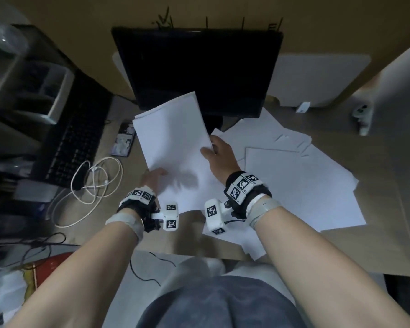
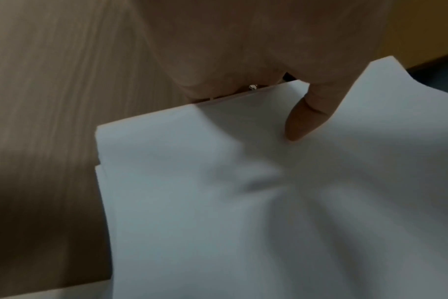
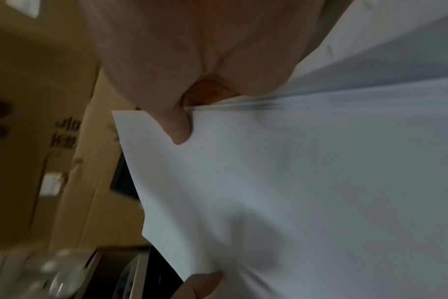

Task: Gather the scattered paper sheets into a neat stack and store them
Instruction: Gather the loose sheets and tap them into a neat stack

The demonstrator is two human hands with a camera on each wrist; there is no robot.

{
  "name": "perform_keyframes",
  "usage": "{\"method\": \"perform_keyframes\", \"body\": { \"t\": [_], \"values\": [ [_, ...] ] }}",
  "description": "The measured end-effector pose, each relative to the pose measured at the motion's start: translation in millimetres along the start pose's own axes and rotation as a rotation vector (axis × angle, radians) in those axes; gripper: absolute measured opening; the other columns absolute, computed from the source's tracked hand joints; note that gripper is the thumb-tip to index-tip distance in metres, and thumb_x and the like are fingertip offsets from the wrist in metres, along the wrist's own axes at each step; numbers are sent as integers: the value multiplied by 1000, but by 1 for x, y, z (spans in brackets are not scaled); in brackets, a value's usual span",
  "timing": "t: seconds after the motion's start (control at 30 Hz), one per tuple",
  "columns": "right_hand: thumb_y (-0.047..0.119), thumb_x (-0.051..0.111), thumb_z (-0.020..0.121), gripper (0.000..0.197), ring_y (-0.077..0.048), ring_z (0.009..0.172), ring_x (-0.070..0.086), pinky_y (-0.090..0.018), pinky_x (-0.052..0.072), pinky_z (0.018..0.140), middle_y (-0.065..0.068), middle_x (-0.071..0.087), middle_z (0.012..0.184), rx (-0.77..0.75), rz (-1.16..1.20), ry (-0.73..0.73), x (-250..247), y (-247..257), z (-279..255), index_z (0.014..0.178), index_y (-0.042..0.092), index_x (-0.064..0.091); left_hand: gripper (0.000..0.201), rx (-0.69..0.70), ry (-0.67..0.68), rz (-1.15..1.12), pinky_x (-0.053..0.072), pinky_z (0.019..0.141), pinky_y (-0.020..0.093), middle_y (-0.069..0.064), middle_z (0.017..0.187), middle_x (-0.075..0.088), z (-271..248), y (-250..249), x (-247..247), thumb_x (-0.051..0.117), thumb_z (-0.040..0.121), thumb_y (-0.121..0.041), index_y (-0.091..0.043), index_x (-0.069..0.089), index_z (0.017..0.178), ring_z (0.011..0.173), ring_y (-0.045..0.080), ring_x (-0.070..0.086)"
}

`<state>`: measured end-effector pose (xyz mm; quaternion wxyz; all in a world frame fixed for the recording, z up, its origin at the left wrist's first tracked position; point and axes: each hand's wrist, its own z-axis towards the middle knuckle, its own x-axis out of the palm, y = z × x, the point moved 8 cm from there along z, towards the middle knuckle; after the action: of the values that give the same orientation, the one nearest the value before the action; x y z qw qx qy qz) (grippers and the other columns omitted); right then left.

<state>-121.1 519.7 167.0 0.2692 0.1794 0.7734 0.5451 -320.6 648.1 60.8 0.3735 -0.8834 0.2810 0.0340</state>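
Observation:
A bundle of white paper sheets (image 1: pixel 175 143) is held above the desk in front of the monitor, tilted toward the upper right. My left hand (image 1: pixel 155 177) pinches its near left edge, thumb on top (image 2: pixel 304 121), fingers hidden beneath. My right hand (image 1: pixel 217 150) grips the right edge, thumb (image 3: pixel 178 129) pressed on the top sheet (image 3: pixel 294 192). The sheets buckle slightly between both hands (image 2: pixel 243 202). More loose sheets (image 1: pixel 301 176) lie scattered and overlapping on the desk to the right.
A black monitor (image 1: pixel 197 67) stands right behind the held bundle. A black keyboard (image 1: pixel 74 143), a phone (image 1: pixel 124 140) and a coiled white cable (image 1: pixel 95 178) lie at the left. A grey organiser (image 1: pixel 40 91) sits far left. Brown desk surface (image 1: pixel 388 209) shows at the right.

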Motion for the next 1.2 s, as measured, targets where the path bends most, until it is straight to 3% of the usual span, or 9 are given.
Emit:
{"method": "perform_keyframes", "body": {
  "t": [0.17, 0.33, 0.43, 0.53, 0.7, 0.8, 0.9, 1.07, 1.2],
  "values": [
    [-1, 50, 92, 26, -21, 84, 64, -29, 52, 75, -11, 68, 103, 182, 241, -318, -96, -61, -20, 115, 3, 60, 31, 78, 193, 156, 49, 76, 34, 18, 114, 59, -26, -27, 81, 61, 86, -21, -12, 59, 115, 100, 25, 54],
    [6, 50, 95, 50, -23, 128, 47, -27, 39, 102, -12, 45, 144, 488, 190, -499, -178, -159, -74, 144, 10, 39, 59, 195, 461, 591, 43, 98, 33, 11, 133, 56, -43, -11, 191, 69, 80, -36, -3, 58, 128, 121, 27, 53],
    [5, 46, 98, 53, -24, 129, 44, -21, 34, 91, -11, 38, 149, 600, 175, -544, -199, -200, -107, 148, 16, 33, 55, 232, 551, 851, 40, 101, 30, 9, 139, 53, -52, 17, 236, 61, 92, -36, -4, 51, 135, 125, 27, 51],
    [1, 42, 99, 51, -28, 129, 46, -21, 36, 83, -13, 43, 144, 656, 209, -571, -211, -222, -122, 147, 17, 33, 50, 225, 569, 890, 38, 98, 28, 11, 136, 56, -53, 37, 260, 61, 92, -34, -4, 53, 132, 124, 28, 52],
    [6, 47, 96, 55, -25, 124, 51, -31, 42, 97, -6, 47, 144, 606, 149, -527, -217, -238, -100, 146, 26, 36, 47, 187, 509, 729, 41, 98, 29, 6, 131, 56, -48, 40, 274, 63, 91, -14, -3, 48, 134, 120, 25, 54],
    [23, 55, 91, 64, -25, 139, 33, -42, 31, 111, 0, 38, 150, 647, -14, -440, -217, -239, -85, 148, 35, 28, 57, 151, 540, 679, 45, 97, 34, 15, 137, 53, -45, 41, 286, 57, 88, 4, -5, 38, 141, 121, 31, 54],
    [37, 62, 82, 78, -29, 144, 15, -49, 23, 114, -1, 24, 156, 781, -272, -354, -225, -246, -83, 150, 25, 25, 63, 114, 527, 700, 44, 98, 32, 17, 138, 51, -41, 41, 296, 63, 86, 2, -2, 35, 143, 126, 33, 51],
    [31, 57, 88, 51, -30, 118, 37, -35, 33, 84, -10, 44, 135, 848, -263, -404, -239, -258, -90, 134, 14, 44, 54, 162, 470, 761, 44, 101, 31, 14, 134, 56, -38, 43, 311, 61, 88, -3, -3, 42, 138, 122, 30, 55],
    [11, 45, 96, 52, -29, 99, 54, -33, 41, 79, -14, 53, 123, 902, 44, -671, -254, -264, -116, 145, 11, 29, 47, 209, 546, 734, 46, 100, 33, 12, 129, 60, -59, 39, 334, 63, 87, -2, -4, 50, 132, 117, 27, 57]
  ]
}}
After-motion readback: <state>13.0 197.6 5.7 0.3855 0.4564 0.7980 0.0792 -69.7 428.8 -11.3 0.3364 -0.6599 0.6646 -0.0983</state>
